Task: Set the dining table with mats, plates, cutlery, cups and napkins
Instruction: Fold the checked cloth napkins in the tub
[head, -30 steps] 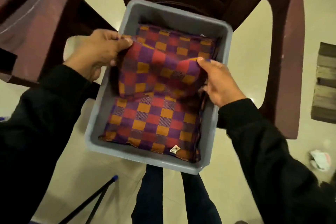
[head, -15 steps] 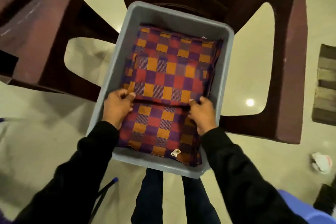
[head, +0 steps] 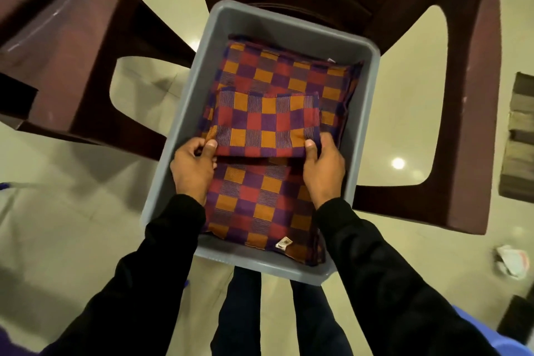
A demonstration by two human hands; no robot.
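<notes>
A grey plastic tub [head: 365,101] sits on a dark maroon plastic chair. Inside it lies a stack of folded mats [head: 254,205] checked in purple, red and orange. The top folded mat [head: 265,121] is raised at its near edge. My left hand [head: 193,165] pinches its near left corner, thumb on top. My right hand [head: 323,166] pinches its near right corner the same way. A small white label shows at the near right corner of a lower mat.
The maroon chair [head: 462,153] surrounds the tub with its arms and backrest. Pale tiled floor [head: 72,225] lies all around. A striped rug [head: 520,139] is at the right edge, and a crumpled white scrap [head: 513,261] lies on the floor at right.
A second ago both hands held the mat's far corners lifted. They folded it down towards me, and now they pinch the near corners of the folded mat, which is slightly raised.
</notes>
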